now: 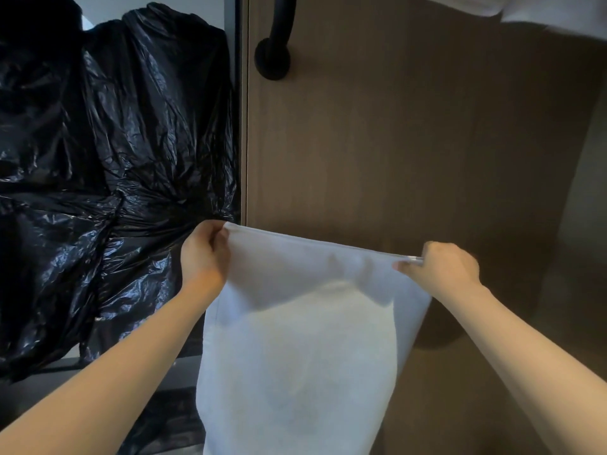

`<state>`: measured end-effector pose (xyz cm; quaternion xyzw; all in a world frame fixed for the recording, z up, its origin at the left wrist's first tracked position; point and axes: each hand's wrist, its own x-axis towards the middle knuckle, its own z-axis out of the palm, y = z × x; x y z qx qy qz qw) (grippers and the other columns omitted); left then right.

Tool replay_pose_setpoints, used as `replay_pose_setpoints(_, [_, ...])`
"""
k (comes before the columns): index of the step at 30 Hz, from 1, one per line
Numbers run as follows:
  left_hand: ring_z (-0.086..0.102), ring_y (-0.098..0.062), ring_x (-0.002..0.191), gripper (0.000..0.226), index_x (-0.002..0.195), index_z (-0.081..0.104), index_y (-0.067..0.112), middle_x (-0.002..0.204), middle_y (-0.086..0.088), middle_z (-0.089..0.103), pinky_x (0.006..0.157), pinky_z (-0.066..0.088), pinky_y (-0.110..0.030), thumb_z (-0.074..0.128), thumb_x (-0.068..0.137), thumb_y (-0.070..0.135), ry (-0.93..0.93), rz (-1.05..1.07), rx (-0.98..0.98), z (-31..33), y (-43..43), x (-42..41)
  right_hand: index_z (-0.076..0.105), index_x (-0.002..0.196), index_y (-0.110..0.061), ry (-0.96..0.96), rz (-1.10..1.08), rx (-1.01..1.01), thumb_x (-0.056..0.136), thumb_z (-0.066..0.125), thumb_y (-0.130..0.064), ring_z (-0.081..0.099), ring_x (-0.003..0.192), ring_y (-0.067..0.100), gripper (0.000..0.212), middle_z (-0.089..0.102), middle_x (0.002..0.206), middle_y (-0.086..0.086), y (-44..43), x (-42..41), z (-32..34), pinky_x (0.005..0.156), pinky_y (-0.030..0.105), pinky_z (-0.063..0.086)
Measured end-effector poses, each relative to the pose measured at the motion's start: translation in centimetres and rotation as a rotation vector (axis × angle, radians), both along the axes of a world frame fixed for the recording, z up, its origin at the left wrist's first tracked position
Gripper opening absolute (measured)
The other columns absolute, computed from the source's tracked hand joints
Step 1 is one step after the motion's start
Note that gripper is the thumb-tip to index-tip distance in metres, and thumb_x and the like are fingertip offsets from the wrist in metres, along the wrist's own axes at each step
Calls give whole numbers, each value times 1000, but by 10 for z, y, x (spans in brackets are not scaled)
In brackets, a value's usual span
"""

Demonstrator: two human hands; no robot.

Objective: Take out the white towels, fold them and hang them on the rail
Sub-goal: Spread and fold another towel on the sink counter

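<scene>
Background: a brown wood-grain door [410,142] fills the middle and right of the view. A black handle [276,44] is mounted near the door's top left. Left of the door's edge is a heap of crinkled black plastic bags [115,142], glossy and bulging.

White towel [302,356]: held up in front of the lower part of the door, top edge stretched nearly taut between the two hands, the rest hanging straight down out of the bottom of the view. A fold or second layer shows across its upper part.

Left hand [205,254]: fingers curled round the towel's top-left corner, just at the door's left edge, in front of the bags.

Right hand [446,267]: pinches the top-right corner, in front of the door's lower middle.

Both forearms bare. Some white fabric [542,11] shows past the door's upper right — cannot tell what it is.
</scene>
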<state>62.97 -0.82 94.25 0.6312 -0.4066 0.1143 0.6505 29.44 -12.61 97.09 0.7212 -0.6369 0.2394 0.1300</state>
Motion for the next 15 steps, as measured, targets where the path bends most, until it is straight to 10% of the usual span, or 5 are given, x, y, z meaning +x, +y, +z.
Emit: replay_pose_setpoints(15, [47, -13, 87, 26, 111, 68, 15, 96, 2, 61, 70, 33, -25, 47, 96, 16, 42, 59, 141, -25, -10, 10, 68, 77, -17, -455, 262, 384, 81, 79, -25, 60, 84, 13, 14, 65, 85, 0, -8, -23, -35, 63, 24, 43])
